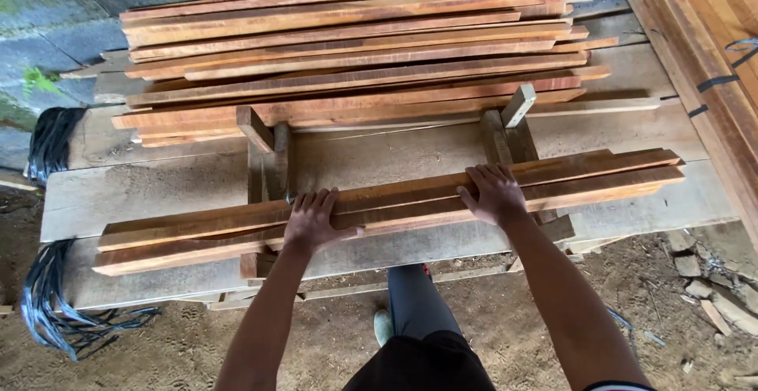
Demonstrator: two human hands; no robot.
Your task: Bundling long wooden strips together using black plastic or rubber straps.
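A small bundle of long reddish-brown wooden slats (600, 179) lies across two short wooden cross-pieces on a wide plank platform (142, 190). My left hand (312, 219) rests palm down on the slats left of middle, fingers spread. My right hand (493, 192) presses flat on the same slats further right. Neither hand wraps around a slat. Behind them sits a larger pile of similar slats (355, 52), stacked loosely along the platform's far side.
More stacked boards (711, 36) with dark straps run along the right edge. Black plastic strapping (47, 296) hangs in bunches off the platform's left end. Dirt floor with stone rubble (703, 280) lies at the right. My leg and shoe (399, 304) stand below the platform.
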